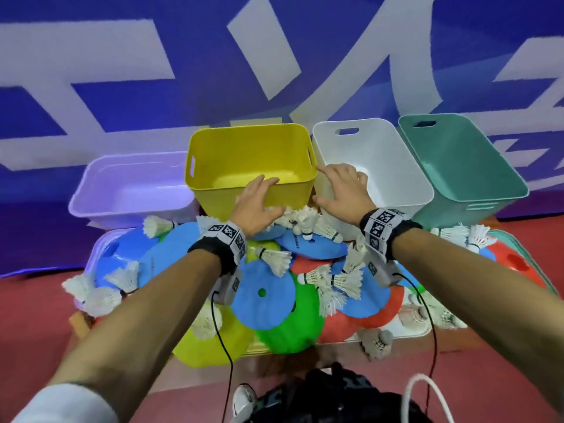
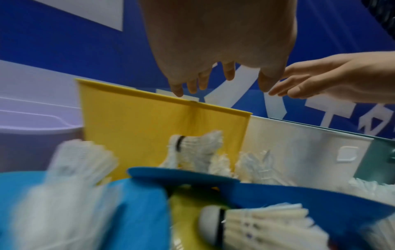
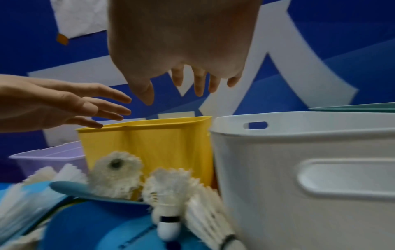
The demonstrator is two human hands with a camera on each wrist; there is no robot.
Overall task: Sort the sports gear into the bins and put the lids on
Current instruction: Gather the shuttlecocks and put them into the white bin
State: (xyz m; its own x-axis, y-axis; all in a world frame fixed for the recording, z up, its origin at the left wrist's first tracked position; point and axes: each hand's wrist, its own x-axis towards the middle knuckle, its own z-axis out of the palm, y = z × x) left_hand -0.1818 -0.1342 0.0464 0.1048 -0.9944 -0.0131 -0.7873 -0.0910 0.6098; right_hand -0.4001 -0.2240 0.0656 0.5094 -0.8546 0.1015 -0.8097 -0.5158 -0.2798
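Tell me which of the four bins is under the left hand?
The yellow bin: the left hand is over its near rim; the lilac, white and green ones are not.

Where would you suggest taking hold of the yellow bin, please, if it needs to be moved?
Probably by the slot handles in the two short end walls of the yellow bin, one hand from each side. It stands upright and open; its near rim is thin. The left hand and right hand hover open nearby.

Bright, even light; blurred wrist foregrounds
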